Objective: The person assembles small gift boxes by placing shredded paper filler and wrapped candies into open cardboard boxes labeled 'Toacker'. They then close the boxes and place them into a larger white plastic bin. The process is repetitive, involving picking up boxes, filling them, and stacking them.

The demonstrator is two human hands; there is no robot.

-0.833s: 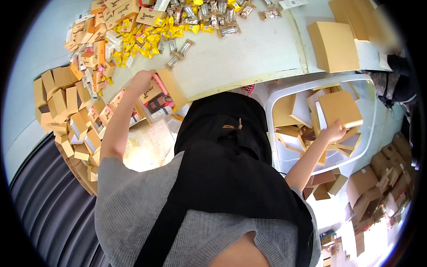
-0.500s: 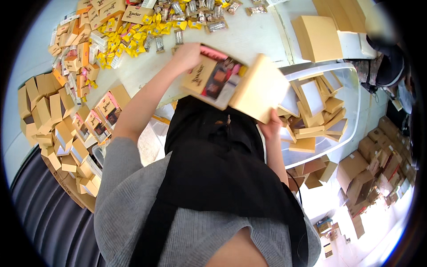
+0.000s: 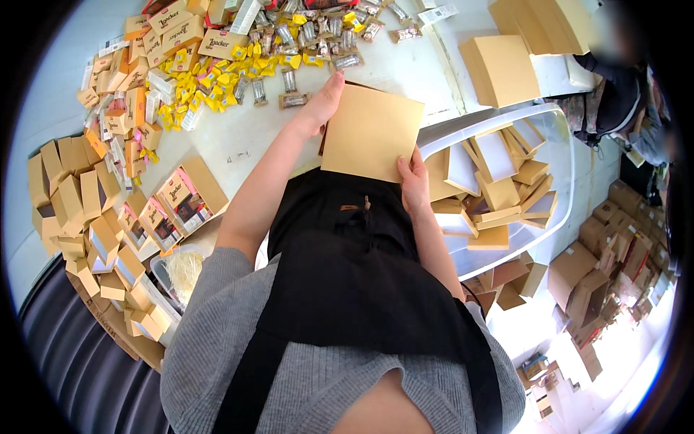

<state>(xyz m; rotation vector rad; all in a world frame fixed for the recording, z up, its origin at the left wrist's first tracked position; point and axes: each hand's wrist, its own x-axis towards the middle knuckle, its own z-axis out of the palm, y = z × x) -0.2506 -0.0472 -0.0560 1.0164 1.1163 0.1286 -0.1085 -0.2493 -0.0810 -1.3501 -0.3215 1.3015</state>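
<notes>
In front of my apron, a square gold-tan lid lies over the gift box, whose contents are hidden; only a thin strip of the box shows along the left and top edges. My left hand is closed along the left side of the box, thumb up at the corner. At the lower right corner my right hand grips the lid, its thumb flat on top. Whether the lid sits fully down cannot be seen.
Right of me stands a clear plastic tub of loose lids. Yellow-wrapped sweets and bars cover the far table, beside snack boxes. Filled open boxes and stacked tan boxes are at left. A person is at far right.
My right hand has brought the lid leftward from beside the box onto it, covering the sweets inside. The box is more level and nearer upright to my view.
</notes>
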